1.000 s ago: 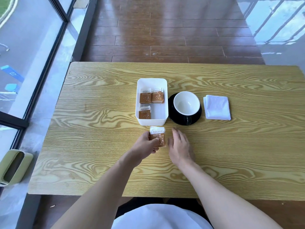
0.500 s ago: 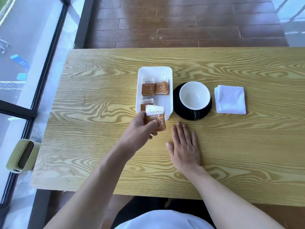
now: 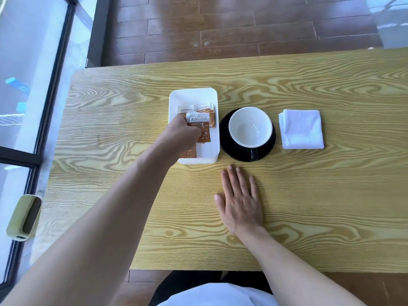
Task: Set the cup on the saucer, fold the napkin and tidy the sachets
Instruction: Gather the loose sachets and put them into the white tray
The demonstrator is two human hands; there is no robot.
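Fingers of the left hand (image 3: 181, 134) were seen pinching a sachet (image 3: 199, 129) over the white tray (image 3: 194, 96), left of centre. Right hand (image 3: 240, 202) lay flat on the tabletop (image 3: 331, 195). Release low, laid flat beside the others, was judged best.

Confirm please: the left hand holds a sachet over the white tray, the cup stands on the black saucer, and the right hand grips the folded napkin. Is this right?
Not quite. The right hand does not grip the folded napkin; in the head view it lies flat on the table, apart from it. The rest holds: the left hand holds a sachet over the white tray, and the cup stands on the black saucer.
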